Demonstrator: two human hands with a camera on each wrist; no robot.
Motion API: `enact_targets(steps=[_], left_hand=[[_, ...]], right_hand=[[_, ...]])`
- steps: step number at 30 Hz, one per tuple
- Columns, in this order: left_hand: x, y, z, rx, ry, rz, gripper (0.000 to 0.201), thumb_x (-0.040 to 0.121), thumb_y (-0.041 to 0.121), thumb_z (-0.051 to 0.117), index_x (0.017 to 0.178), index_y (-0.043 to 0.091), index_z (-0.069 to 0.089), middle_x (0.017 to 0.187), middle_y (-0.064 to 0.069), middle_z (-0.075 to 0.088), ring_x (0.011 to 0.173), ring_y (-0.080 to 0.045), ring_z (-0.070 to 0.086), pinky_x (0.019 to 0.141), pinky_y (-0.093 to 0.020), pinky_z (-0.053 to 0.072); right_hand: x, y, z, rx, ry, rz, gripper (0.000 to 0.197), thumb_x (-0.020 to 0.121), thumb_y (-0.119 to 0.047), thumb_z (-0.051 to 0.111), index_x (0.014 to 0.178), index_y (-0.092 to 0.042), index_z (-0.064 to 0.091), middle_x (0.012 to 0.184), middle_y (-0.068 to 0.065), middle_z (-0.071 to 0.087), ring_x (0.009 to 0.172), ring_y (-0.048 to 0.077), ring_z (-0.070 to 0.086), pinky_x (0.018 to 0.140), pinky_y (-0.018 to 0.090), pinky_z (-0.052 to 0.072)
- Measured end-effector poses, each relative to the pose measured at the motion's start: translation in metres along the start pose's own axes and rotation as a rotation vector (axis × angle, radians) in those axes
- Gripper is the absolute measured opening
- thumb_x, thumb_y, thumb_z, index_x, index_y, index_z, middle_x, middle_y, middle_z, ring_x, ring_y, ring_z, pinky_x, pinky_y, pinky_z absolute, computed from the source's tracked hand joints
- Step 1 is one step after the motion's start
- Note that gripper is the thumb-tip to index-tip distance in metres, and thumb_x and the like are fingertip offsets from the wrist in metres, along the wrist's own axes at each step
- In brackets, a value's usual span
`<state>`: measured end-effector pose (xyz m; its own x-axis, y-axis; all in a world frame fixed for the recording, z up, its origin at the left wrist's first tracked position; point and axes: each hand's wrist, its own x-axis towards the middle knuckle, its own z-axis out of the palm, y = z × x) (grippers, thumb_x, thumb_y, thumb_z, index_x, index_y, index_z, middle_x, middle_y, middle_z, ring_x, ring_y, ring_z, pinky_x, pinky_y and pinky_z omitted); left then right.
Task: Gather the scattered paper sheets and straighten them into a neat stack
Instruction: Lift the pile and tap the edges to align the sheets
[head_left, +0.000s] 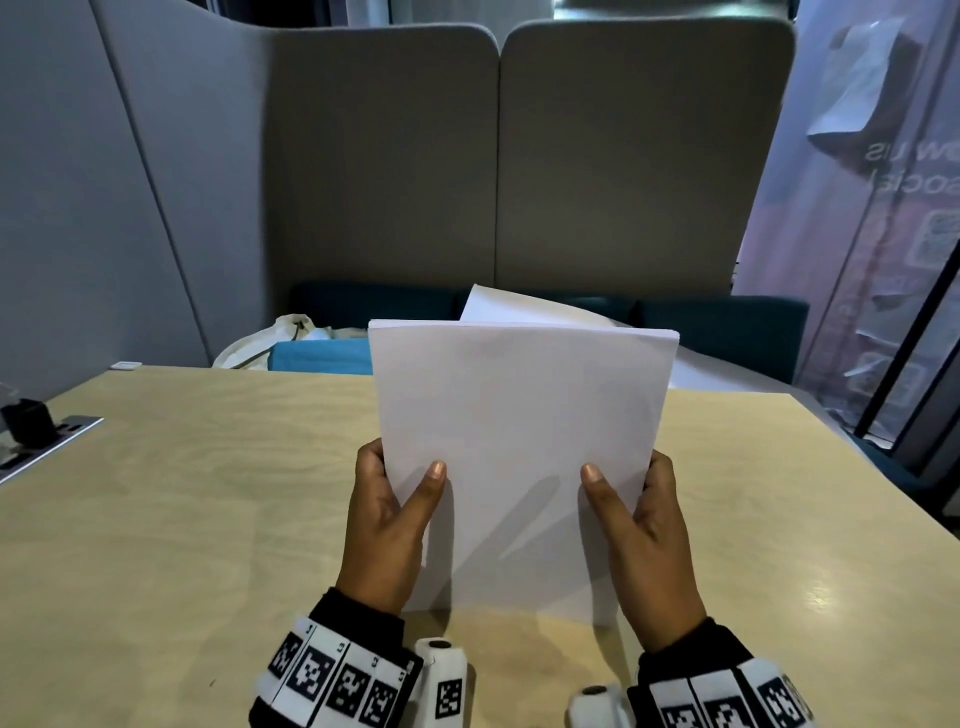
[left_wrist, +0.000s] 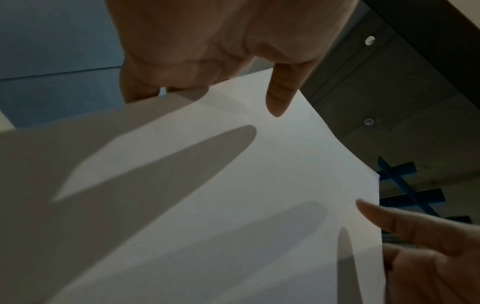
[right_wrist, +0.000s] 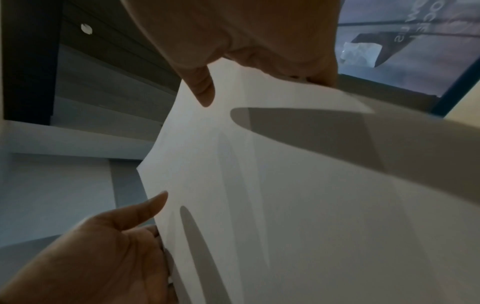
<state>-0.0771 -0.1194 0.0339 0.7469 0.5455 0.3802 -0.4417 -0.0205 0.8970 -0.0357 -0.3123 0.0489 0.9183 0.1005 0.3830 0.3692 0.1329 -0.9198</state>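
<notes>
Our left hand (head_left: 387, 525) and right hand (head_left: 647, 530) pinch the upright paper stack (head_left: 519, 447) by its side edges, center frame, above the tabletop (head_left: 182, 493).

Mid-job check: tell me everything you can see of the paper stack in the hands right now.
The paper stack is plain white, blank on the near face, several thin sheets held upright above the table, lower edge near its top; contact unclear. The top edges mostly line up, but one sheet at the back sticks up skewed. The left hand and right hand grip its side edges, thumbs on the front, fingers behind. Finger shadows cross the front.
</notes>
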Motion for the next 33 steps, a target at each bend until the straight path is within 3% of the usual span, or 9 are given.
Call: enact_targets(steps=[4, 7, 12, 16, 18, 22, 26, 29, 33], left_hand=[[-0.001, -0.003, 0.004, 0.064, 0.022, 0.063, 0.026, 0.085, 0.024, 0.052, 0.111, 0.022, 0.051, 0.115, -0.001, 0.066, 0.11, -0.015, 0.062, 0.097, -0.032, 0.046], [0.003, 0.003, 0.009, 0.11, 0.041, 0.137, 0.026, 0.087, 0.02, 0.044, 0.113, 0.017, 0.048, 0.113, 0.008, 0.062, 0.107, 0.0, 0.059, 0.095, -0.016, 0.043], [0.01, 0.011, 0.006, 0.127, 0.035, 0.21, 0.035, 0.088, 0.021, 0.046, 0.121, 0.01, 0.045, 0.117, 0.005, 0.061, 0.109, -0.002, 0.058, 0.095, -0.013, 0.044], [0.008, 0.004, 0.001, 0.116, 0.023, 0.133, 0.04, 0.084, 0.03, 0.055, 0.119, 0.013, 0.045, 0.115, 0.004, 0.064, 0.104, -0.003, 0.062, 0.085, -0.015, 0.049], [0.007, -0.002, -0.002, 0.144, 0.004, 0.105, 0.032, 0.084, 0.034, 0.056, 0.111, 0.019, 0.05, 0.11, 0.004, 0.065, 0.102, -0.006, 0.062, 0.089, -0.023, 0.048], [0.004, -0.002, 0.002, 0.231, 0.03, 0.063, 0.031, 0.082, 0.034, 0.056, 0.11, 0.024, 0.047, 0.11, 0.005, 0.06, 0.103, -0.013, 0.058, 0.099, -0.05, 0.045], [0.006, 0.038, 0.005, 0.449, 0.259, 0.391, 0.082, 0.077, 0.034, 0.069, 0.144, 0.023, 0.024, 0.142, 0.004, 0.034, 0.131, -0.018, 0.04, 0.107, -0.055, 0.037], [0.01, 0.074, 0.008, 0.722, 0.191, 0.653, 0.087, 0.078, 0.03, 0.073, 0.149, 0.018, 0.024, 0.149, 0.006, 0.028, 0.143, -0.02, 0.026, 0.115, -0.05, 0.028], [0.009, 0.08, 0.015, 0.485, -0.069, 0.353, 0.05, 0.078, 0.038, 0.075, 0.123, 0.036, 0.054, 0.119, 0.028, 0.061, 0.116, 0.0, 0.056, 0.096, -0.031, 0.05]], right_hand=[[0.003, 0.001, 0.006, -0.004, 0.004, -0.001, 0.008, 0.1, -0.007, 0.041, 0.099, -0.011, 0.047, 0.091, -0.005, 0.062, 0.08, 0.0, 0.06, 0.069, 0.011, 0.048], [0.008, 0.0, 0.008, -0.04, 0.017, -0.034, 0.007, 0.101, -0.008, 0.039, 0.098, -0.009, 0.045, 0.091, 0.003, 0.06, 0.084, 0.01, 0.056, 0.076, 0.023, 0.048], [0.012, -0.011, 0.005, 0.015, 0.008, -0.048, 0.007, 0.1, -0.008, 0.041, 0.099, -0.006, 0.047, 0.086, -0.007, 0.064, 0.075, -0.001, 0.06, 0.064, 0.011, 0.048], [0.011, -0.007, -0.001, 0.074, 0.018, 0.039, 0.015, 0.094, -0.023, 0.052, 0.108, -0.018, 0.053, 0.099, -0.005, 0.069, 0.09, 0.01, 0.067, 0.073, 0.028, 0.056], [0.01, 0.001, -0.004, 0.026, 0.026, 0.057, 0.017, 0.092, -0.02, 0.056, 0.109, -0.022, 0.055, 0.103, -0.004, 0.069, 0.095, 0.016, 0.067, 0.079, 0.034, 0.055], [0.011, 0.005, -0.004, 0.01, 0.008, 0.097, 0.029, 0.094, -0.001, 0.05, 0.108, -0.026, 0.059, 0.098, -0.006, 0.071, 0.087, 0.005, 0.068, 0.068, 0.02, 0.054], [0.031, -0.04, -0.016, -0.402, 0.134, -0.259, 0.011, 0.089, -0.009, 0.051, 0.087, -0.019, 0.047, 0.076, -0.003, 0.06, 0.07, 0.018, 0.057, 0.059, 0.034, 0.047], [0.045, -0.09, -0.019, -0.826, -0.028, -0.471, 0.025, 0.086, -0.002, 0.051, 0.087, -0.027, 0.046, 0.078, -0.007, 0.053, 0.074, 0.018, 0.052, 0.068, 0.033, 0.04], [0.043, -0.115, -0.007, -1.152, -0.088, -0.599, 0.019, 0.085, -0.005, 0.054, 0.083, -0.024, 0.053, 0.072, -0.014, 0.047, 0.074, 0.016, 0.047, 0.077, 0.035, 0.029]])
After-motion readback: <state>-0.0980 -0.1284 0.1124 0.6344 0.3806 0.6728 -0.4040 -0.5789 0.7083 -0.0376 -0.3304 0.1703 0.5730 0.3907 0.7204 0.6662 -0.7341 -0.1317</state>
